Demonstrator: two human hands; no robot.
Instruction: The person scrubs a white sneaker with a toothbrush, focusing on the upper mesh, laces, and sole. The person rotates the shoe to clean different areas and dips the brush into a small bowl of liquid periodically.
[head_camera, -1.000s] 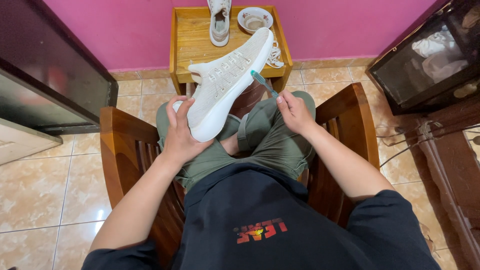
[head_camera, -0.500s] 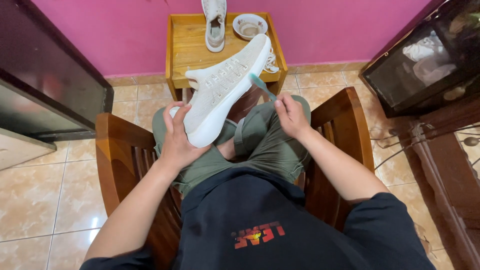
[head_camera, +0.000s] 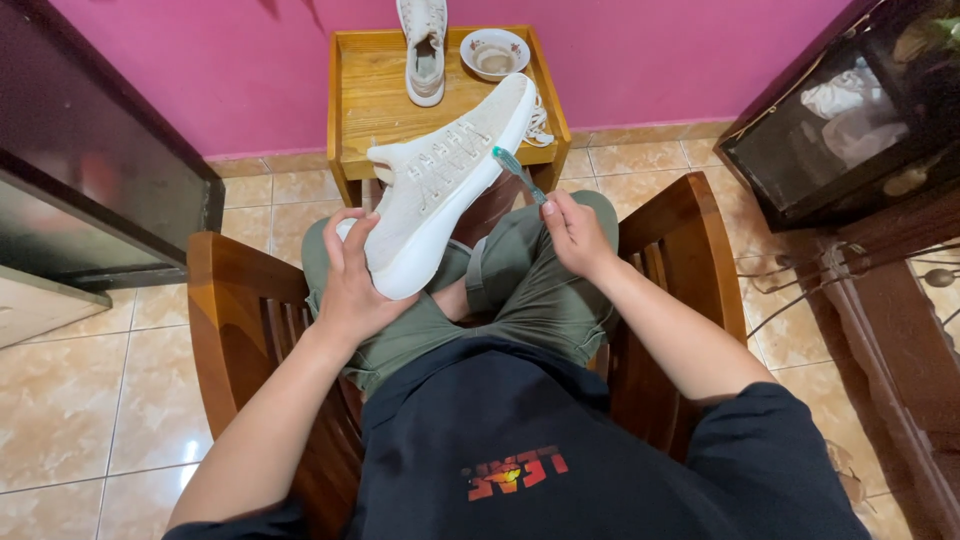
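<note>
Left hand (head_camera: 352, 290) cupped around heel of white sneaker (head_camera: 440, 185), propped over lap. Right hand (head_camera: 575, 232) pinching teal toothbrush (head_camera: 518, 172), bristles against sole edge near toe. Scrubbing apparently midway; side looks clean. Farther off on small wooden table (head_camera: 375, 105): second sneaker (head_camera: 424, 45), bowl (head_camera: 494, 52), loose laces. Nothing blocking the brush.

second white shoe (head_camera: 424, 45) on wooden bench (head_camera: 372, 110) | small bowl (head_camera: 494, 52) beside it | pink wall (head_camera: 240, 70) | glass cabinet (head_camera: 850, 110) at right
</note>
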